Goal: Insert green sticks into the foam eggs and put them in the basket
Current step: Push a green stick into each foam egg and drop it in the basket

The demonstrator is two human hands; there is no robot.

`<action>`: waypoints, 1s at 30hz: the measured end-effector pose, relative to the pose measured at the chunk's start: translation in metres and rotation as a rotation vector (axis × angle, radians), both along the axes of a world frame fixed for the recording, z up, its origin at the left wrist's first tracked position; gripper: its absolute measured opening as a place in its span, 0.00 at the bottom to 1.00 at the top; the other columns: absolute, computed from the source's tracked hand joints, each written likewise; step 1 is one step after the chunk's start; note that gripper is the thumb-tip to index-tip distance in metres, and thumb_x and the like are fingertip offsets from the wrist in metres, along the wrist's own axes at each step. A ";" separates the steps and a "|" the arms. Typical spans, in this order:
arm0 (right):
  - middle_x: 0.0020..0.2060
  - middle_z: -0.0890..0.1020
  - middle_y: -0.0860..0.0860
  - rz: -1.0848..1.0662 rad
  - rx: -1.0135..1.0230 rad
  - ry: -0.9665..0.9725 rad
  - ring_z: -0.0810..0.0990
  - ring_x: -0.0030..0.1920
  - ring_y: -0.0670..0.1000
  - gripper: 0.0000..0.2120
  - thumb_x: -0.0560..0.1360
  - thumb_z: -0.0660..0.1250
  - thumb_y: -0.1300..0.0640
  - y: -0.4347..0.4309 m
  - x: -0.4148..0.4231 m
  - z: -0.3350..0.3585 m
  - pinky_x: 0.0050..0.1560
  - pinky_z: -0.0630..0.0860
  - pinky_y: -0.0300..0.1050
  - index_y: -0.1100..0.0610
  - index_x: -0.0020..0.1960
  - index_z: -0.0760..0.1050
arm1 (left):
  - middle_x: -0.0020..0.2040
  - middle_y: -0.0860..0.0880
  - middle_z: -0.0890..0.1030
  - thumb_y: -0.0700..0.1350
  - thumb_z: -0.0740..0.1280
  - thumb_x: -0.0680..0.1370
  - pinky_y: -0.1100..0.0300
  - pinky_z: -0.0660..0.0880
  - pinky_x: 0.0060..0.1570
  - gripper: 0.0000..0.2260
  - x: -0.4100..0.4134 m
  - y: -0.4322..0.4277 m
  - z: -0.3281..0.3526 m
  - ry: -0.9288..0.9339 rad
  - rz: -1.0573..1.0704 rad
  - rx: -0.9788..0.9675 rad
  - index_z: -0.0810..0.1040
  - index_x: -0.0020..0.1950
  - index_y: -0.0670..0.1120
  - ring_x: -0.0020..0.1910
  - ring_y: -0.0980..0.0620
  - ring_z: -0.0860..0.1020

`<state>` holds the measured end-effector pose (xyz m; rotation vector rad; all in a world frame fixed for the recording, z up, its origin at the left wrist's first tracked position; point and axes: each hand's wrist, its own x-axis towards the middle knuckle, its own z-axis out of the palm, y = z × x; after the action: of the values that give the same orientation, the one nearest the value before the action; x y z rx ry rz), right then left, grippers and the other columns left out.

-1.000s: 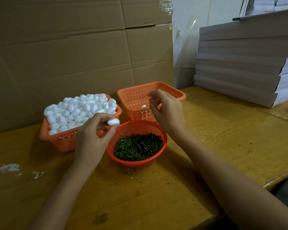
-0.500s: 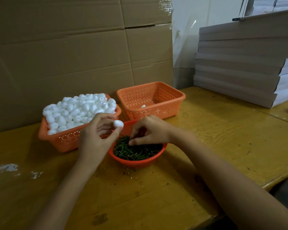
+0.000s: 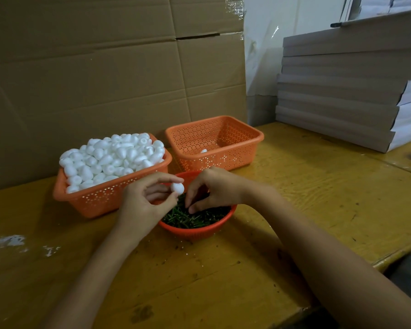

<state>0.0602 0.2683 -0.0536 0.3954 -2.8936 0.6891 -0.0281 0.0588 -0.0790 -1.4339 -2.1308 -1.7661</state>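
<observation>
White, smooth little foam egg pinched in your left hand, just over the rim of the red bowl; your right hand pinches at green sticks inside that bowl.

Packing workshop: cardboard cartons, stacked flat boxes, worktable.

You had dim, yellowish light; sheen lay on the counter at right; edges bowed, detail soft.
</observation>
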 end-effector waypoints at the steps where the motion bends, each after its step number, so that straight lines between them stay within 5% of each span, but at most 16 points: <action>1: 0.48 0.88 0.41 -0.002 -0.010 0.000 0.84 0.51 0.39 0.07 0.74 0.79 0.53 0.000 0.000 0.000 0.58 0.79 0.48 0.49 0.53 0.87 | 0.51 0.51 0.89 0.30 0.76 0.76 0.56 0.85 0.52 0.13 0.000 0.000 0.000 -0.008 -0.002 0.003 0.87 0.54 0.46 0.49 0.49 0.88; 17: 0.50 0.87 0.41 -0.017 0.028 -0.005 0.83 0.52 0.39 0.08 0.75 0.78 0.52 -0.003 0.001 0.002 0.58 0.79 0.48 0.49 0.53 0.87 | 0.53 0.53 0.89 0.38 0.78 0.77 0.59 0.84 0.51 0.13 0.004 0.002 0.001 -0.048 0.049 0.038 0.87 0.58 0.51 0.49 0.51 0.88; 30: 0.49 0.87 0.41 -0.020 0.027 -0.010 0.84 0.51 0.40 0.08 0.75 0.78 0.52 -0.004 0.002 0.002 0.58 0.79 0.51 0.49 0.53 0.87 | 0.51 0.54 0.89 0.36 0.80 0.73 0.60 0.84 0.52 0.11 0.003 0.002 -0.001 -0.055 0.055 0.042 0.87 0.51 0.49 0.50 0.53 0.88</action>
<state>0.0617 0.2648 -0.0513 0.3672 -2.9149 0.6514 -0.0254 0.0612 -0.0804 -1.3195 -2.1230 -1.8397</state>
